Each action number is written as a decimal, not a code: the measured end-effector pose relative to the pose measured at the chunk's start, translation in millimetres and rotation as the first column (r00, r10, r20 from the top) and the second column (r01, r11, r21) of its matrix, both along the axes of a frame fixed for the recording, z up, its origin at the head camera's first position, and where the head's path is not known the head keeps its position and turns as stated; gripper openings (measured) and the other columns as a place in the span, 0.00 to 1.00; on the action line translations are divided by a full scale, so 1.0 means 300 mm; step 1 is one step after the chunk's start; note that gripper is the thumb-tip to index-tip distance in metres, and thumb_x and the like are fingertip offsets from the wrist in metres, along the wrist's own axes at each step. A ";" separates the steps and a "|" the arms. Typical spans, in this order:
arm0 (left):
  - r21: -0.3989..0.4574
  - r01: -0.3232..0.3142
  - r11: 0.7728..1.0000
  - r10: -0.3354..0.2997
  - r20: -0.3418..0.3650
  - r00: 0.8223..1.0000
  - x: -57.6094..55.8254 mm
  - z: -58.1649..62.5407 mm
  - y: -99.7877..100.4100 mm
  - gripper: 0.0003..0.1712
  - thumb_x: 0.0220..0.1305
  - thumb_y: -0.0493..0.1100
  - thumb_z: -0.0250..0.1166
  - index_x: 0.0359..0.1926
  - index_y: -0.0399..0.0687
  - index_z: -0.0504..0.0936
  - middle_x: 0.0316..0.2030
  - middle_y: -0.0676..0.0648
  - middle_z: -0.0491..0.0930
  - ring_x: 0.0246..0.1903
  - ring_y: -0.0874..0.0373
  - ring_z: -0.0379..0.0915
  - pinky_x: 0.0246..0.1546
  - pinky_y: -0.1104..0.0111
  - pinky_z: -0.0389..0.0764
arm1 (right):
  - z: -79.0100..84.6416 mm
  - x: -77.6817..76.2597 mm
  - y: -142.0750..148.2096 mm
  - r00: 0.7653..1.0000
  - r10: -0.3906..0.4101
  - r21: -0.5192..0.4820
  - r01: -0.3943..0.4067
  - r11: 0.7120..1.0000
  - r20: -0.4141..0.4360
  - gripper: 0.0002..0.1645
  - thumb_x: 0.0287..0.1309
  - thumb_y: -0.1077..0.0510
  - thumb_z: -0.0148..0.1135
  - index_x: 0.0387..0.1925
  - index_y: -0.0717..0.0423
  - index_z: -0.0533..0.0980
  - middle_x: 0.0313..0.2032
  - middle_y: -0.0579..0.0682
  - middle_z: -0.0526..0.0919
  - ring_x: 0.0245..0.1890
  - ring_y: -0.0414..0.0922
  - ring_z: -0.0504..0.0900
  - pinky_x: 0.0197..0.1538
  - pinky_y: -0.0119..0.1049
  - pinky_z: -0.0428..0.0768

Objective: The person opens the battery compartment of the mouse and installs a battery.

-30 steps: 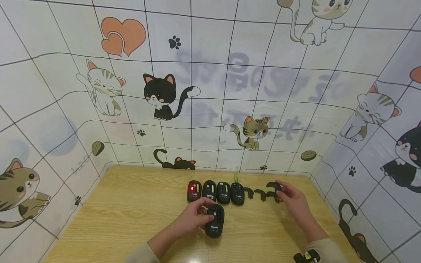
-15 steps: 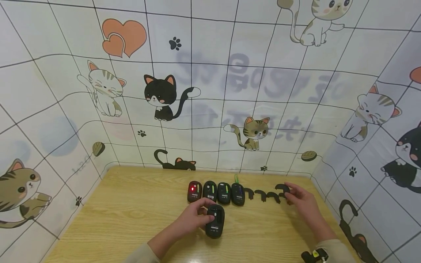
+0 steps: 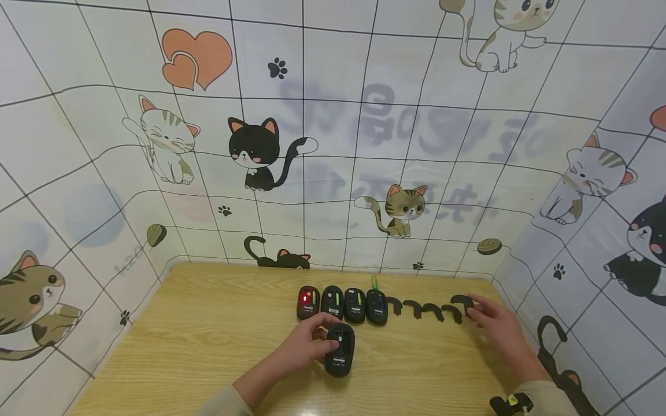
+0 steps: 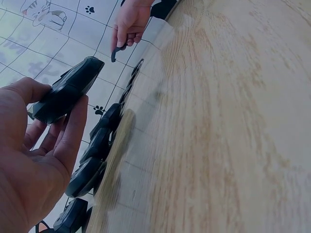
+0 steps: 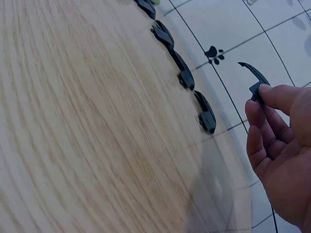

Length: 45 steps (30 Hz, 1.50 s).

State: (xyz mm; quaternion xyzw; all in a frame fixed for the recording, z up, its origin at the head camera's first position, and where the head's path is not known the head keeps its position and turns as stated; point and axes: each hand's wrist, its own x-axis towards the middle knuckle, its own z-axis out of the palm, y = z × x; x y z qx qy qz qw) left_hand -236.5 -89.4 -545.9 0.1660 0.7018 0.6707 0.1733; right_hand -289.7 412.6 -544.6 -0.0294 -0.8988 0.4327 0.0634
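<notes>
My left hand (image 3: 307,346) grips a black computer mouse (image 3: 340,363) above the front of the row, its underside turned up with an open battery slot. In the left wrist view the thumb and fingers clasp the mouse (image 4: 68,94) from its sides. At the right, my right hand (image 3: 499,326) pinches a curved black mouse cover (image 3: 461,299) between thumb and fingers. The right wrist view shows this cover (image 5: 256,73) raised off the table. Several similar covers (image 3: 433,308) lie in a line to its left.
Several mice lie bottom-up side by side at the back: a dark red one (image 3: 307,310) with a lit red light, and black ones (image 3: 355,313) with batteries showing. A green strip (image 3: 374,282) sticks up behind the rightmost. A cat-print sheet (image 3: 333,144) walls the wooden table (image 3: 208,323).
My right hand has moved to the right along the covers. One cover now lies at the row's right end, and the hand holds another beyond it. The left hand and its mouse stay put.
</notes>
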 end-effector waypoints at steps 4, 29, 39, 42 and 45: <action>-0.002 -0.006 1.000 0.006 0.003 1.000 0.001 -0.002 -0.003 0.22 0.72 0.35 0.73 0.64 0.45 0.81 0.50 0.43 0.86 0.43 0.51 0.86 0.33 0.60 0.92 | -0.007 -0.009 0.035 1.000 -0.012 0.028 0.012 1.000 0.018 0.31 0.81 0.52 0.67 0.76 0.62 0.75 0.51 0.62 0.88 0.39 0.35 0.85 0.42 0.33 0.87; -0.002 0.012 1.000 -0.012 0.013 1.000 0.004 0.003 0.001 0.23 0.73 0.36 0.72 0.66 0.43 0.80 0.47 0.44 0.85 0.43 0.52 0.85 0.34 0.60 0.92 | -0.046 -0.044 0.115 0.998 -0.003 0.223 -0.012 0.975 0.066 0.26 0.76 0.62 0.67 0.69 0.72 0.77 0.47 0.66 0.88 0.49 0.59 0.84 0.38 0.35 0.78; 0.009 0.012 1.000 -0.012 0.015 1.000 0.004 0.003 0.001 0.23 0.73 0.35 0.72 0.66 0.43 0.80 0.48 0.44 0.85 0.43 0.52 0.85 0.33 0.61 0.91 | -0.059 -0.052 0.114 0.999 0.024 0.261 -0.031 0.965 0.028 0.25 0.74 0.66 0.68 0.67 0.73 0.78 0.46 0.68 0.87 0.51 0.68 0.85 0.41 0.40 0.82; 0.006 0.014 1.000 -0.014 0.016 1.000 0.003 0.005 -0.001 0.23 0.73 0.35 0.72 0.66 0.43 0.80 0.49 0.44 0.85 0.43 0.52 0.85 0.34 0.61 0.92 | -0.062 -0.055 0.112 0.999 0.023 0.275 -0.029 0.961 0.026 0.24 0.73 0.66 0.68 0.66 0.73 0.78 0.46 0.67 0.87 0.51 0.68 0.85 0.43 0.45 0.83; 0.004 0.012 1.000 -0.012 0.018 1.000 0.002 0.005 -0.002 0.22 0.73 0.36 0.72 0.65 0.43 0.81 0.50 0.43 0.85 0.44 0.51 0.85 0.35 0.60 0.92 | -0.066 -0.059 0.115 0.999 0.030 0.290 -0.038 0.956 0.030 0.24 0.73 0.67 0.68 0.66 0.74 0.78 0.45 0.66 0.87 0.50 0.67 0.86 0.43 0.46 0.83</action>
